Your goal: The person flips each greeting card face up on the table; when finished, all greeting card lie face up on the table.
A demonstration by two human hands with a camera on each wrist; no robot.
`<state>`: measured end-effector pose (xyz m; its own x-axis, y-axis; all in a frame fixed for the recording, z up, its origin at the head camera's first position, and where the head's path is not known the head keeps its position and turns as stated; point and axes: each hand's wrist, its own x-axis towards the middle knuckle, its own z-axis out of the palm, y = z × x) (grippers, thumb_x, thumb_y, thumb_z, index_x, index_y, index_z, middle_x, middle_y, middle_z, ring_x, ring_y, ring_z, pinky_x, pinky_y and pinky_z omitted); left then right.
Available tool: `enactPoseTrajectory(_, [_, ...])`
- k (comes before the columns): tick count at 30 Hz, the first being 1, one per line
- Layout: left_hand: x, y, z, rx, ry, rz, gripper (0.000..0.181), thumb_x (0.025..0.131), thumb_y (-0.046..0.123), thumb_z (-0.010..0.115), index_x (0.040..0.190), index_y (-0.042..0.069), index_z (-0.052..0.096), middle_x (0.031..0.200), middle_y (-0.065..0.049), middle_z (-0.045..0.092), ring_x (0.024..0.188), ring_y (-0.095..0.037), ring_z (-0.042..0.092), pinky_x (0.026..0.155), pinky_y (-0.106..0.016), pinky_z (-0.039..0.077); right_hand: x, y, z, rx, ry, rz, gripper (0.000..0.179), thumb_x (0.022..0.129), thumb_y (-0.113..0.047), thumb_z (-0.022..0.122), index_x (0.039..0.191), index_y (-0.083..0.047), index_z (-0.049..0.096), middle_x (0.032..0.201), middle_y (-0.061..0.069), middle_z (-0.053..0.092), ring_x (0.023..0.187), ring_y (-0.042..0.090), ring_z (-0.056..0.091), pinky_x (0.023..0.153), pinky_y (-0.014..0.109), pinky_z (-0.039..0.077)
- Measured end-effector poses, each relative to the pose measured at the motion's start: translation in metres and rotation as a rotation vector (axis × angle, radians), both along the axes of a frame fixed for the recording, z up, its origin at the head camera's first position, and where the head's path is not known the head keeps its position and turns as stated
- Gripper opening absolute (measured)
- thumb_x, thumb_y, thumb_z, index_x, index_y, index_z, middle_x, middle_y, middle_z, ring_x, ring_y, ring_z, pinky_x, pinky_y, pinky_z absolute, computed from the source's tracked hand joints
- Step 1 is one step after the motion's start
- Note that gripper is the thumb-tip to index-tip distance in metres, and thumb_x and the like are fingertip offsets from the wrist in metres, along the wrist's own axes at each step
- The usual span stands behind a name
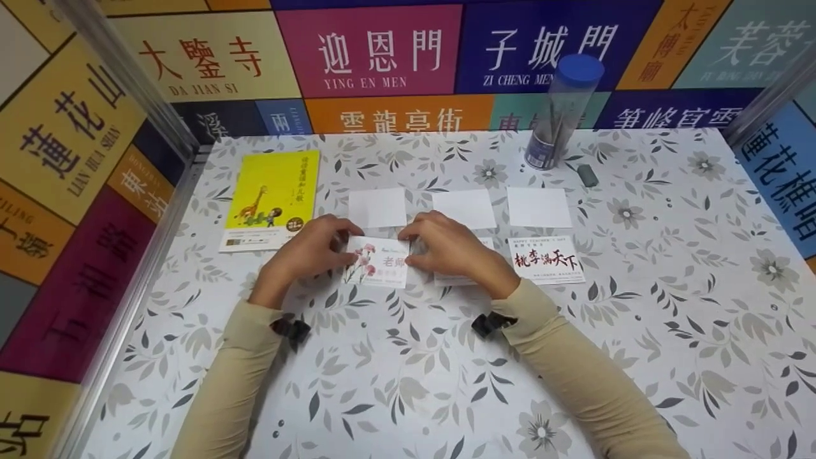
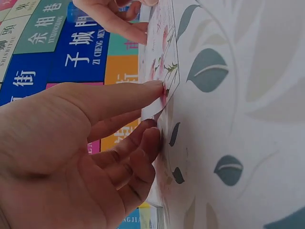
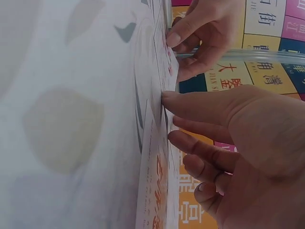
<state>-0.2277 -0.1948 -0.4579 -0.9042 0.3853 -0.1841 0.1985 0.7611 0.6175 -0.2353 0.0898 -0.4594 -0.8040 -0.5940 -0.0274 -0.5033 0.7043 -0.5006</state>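
Observation:
A small white greeting card [image 1: 376, 262] printed with pink flowers and red characters lies between the two hands, low over the table. At its left edge the left hand [image 1: 319, 247] pinches it; the left wrist view shows the thumb [image 2: 143, 91] on the printed face and fingers behind. The right hand [image 1: 449, 245] pinches the opposite edge, its thumb [image 3: 190, 106] near the card's rim in the right wrist view. Under the right hand a second printed card [image 1: 456, 279] is partly hidden. Further right lies a card with bold red and black characters [image 1: 546, 260].
Three blank white cards form a row behind: left [image 1: 376, 208], middle [image 1: 468, 209] and right [image 1: 540, 207]. A yellow booklet [image 1: 274, 197] lies at the left. At the back right stand a clear tube with a blue lid [image 1: 564, 111] and a small grey-green piece [image 1: 587, 175]. Printed panels border the patterned table [image 1: 408, 382].

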Motion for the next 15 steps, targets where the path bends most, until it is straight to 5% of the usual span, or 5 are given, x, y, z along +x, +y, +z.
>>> enactPoseTrajectory(9, [0.001,0.000,0.002,0.001,0.004,0.015,0.039,0.097,0.023,0.082,0.134,0.017,0.073,0.126,-0.008,0.064,0.109,-0.030,0.059,0.095,-0.042,0.051,-0.002,0.003,-0.003,-0.009,-0.009,-0.001,0.044,0.091,-0.021,0.086,0.133,-0.013,0.077,0.123,0.006,0.072,0.116,0.026,0.063,0.103,0.044,0.054])
enactPoseTrajectory(15, [0.000,0.005,0.009,0.118,0.062,0.027,0.030,0.104,0.020,0.073,0.134,0.016,0.074,0.121,-0.003,0.071,0.102,-0.025,0.066,0.089,-0.041,0.057,-0.007,0.017,0.001,-0.058,-0.029,-0.007,0.047,0.091,-0.029,0.087,0.134,-0.012,0.077,0.126,0.008,0.074,0.118,0.029,0.063,0.105,0.046,0.053])
